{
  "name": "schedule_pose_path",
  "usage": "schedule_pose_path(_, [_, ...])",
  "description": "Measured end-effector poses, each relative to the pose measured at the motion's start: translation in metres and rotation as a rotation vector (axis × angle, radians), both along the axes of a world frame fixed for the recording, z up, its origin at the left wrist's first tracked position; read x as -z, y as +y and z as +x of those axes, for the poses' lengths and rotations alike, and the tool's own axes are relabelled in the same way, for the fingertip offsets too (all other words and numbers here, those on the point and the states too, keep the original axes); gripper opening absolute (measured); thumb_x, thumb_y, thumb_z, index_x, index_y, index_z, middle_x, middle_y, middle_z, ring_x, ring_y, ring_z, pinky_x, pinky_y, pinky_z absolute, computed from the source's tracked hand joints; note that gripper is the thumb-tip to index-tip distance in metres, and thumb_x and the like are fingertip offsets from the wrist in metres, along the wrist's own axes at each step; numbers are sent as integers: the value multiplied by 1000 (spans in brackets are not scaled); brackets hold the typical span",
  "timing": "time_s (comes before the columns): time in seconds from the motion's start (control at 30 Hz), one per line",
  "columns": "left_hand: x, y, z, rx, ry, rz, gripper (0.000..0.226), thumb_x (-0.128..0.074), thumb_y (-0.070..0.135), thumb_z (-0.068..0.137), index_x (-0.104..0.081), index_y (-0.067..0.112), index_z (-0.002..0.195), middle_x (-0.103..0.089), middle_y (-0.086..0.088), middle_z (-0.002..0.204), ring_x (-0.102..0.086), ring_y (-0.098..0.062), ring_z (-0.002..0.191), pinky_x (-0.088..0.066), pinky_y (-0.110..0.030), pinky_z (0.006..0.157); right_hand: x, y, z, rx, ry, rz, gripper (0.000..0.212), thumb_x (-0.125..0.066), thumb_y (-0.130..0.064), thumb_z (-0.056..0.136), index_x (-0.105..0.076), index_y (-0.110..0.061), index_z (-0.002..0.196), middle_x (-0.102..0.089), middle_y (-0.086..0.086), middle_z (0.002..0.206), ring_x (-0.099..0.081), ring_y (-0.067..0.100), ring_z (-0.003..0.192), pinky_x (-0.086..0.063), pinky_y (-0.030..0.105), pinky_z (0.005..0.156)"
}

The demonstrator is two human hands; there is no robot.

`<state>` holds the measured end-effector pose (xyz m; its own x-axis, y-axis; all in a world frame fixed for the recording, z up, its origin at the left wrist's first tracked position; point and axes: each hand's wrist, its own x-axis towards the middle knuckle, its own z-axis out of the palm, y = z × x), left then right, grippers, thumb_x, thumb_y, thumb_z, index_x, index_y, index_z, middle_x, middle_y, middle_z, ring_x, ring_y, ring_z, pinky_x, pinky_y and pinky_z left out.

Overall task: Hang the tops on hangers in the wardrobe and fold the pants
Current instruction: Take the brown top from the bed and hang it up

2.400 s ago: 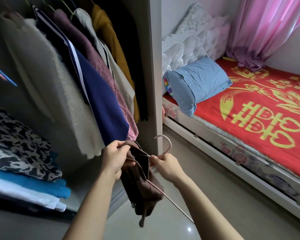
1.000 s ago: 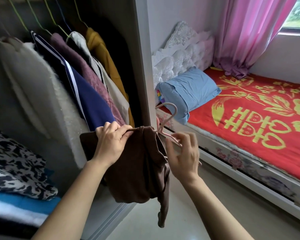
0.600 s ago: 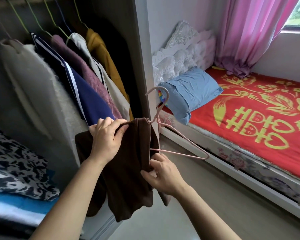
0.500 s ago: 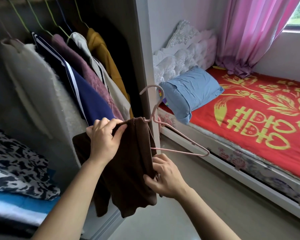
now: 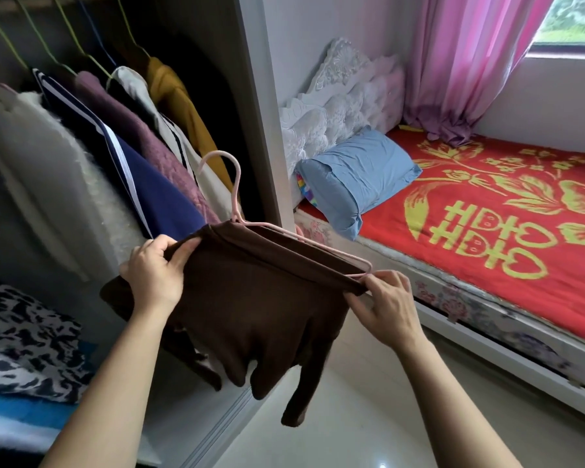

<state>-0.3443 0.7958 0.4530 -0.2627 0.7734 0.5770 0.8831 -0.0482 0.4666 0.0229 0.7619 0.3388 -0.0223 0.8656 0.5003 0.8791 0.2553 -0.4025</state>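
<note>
Open wardrobe edge behind; clear floor below. Left hand, right hand pinching brown top ends on pink hanger.

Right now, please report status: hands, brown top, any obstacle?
Left hand and right hand grip brown top at its shoulders. Top sits on pink hanger, not yet hung. Wardrobe rail crowded with hung clothes.
</note>
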Motion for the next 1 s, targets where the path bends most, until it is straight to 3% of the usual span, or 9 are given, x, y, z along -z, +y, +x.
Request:
schedule_pose_path(0.13, [-2,5,0,-10,129,21,58,-53,66,79,-61,10,70,-62,-14,76,-55,-40,86,-31,-45,75,-13,6,22,58,-51,46,33,-59,-49,84,-65,-16,81,-70,-3,80,-60,26,98,-40,44,93])
schedule_pose_path(0.27, [-5,7,6,41,262,98,61,-46,74,81,-58,15,70,-54,-5,69,-52,-33,81,-28,-43,76,-34,10,20,9,-51,92,25,-59,-39,77,-58,-14,77,-66,-2,75,-58,28,96,-41,44,90])
schedule_pose_path(0.43, [-2,7,46,203,274,51,50,-42,67,89,-71,26,92,-52,3,76,-49,-24,83,-22,-37,78,-70,16,-20,-164,19,60,19,-54,-34,73,-49,-17,81,-53,-4,77,-51,24,86,-41,38,81])
schedule_pose_path(0.6, [4,4,64,282,138,-9,34,-52,53,93,-73,29,105,-53,8,80,-49,-17,88,-24,-37,82,-80,21,-44,-277,257,-27,14,-52,-46,95,-41,-38,101,-54,-17,89,-51,4,83,-36,23,74])
schedule_pose_path(0.7, [4,0,66,305,-29,-26,30,-55,45,94,-74,25,104,-62,7,85,-53,-18,91,-35,-41,90,-79,30,-34,-295,264,-40,11,-49,-38,102,-49,-33,112,-63,-13,95,-57,6,86,-44,28,75])
schedule_pose_path(0.77, [0,0,60,271,-298,-18,24,-59,40,95,-74,23,102,-67,11,91,-60,-12,93,-47,-42,92,-78,37,-24,-301,152,-23,18,-52,-32,103,-60,-26,117,-70,-6,105,-62,14,97,-47,33,82])
schedule_pose_path(0.83, [-3,2,51,173,-552,1,22,-61,43,93,-73,27,101,-67,22,87,-62,7,88,-52,-24,85,-78,41,-15,-277,31,-31,22,-52,-30,102,-67,-24,117,-72,-4,112,-63,21,103,-45,36,88])
schedule_pose_path(0.9, [-1,3,46,143,-598,7,25,-63,43,92,-74,24,103,-65,24,86,-59,18,82,-46,-5,75,-77,44,-9,-248,-102,-75,25,-50,-32,103,-68,-27,120,-73,-4,114,-62,23,103,-40,38,91])
schedule_pose_path(1.0, [6,0,42,201,-509,-19,22,-67,36,91,-76,19,101,-67,12,92,-61,10,85,-42,-3,77,-89,47,-14,-270,-143,-50,28,-46,-34,103,-69,-26,118,-74,-3,110,-61,26,99,-38,38,90])
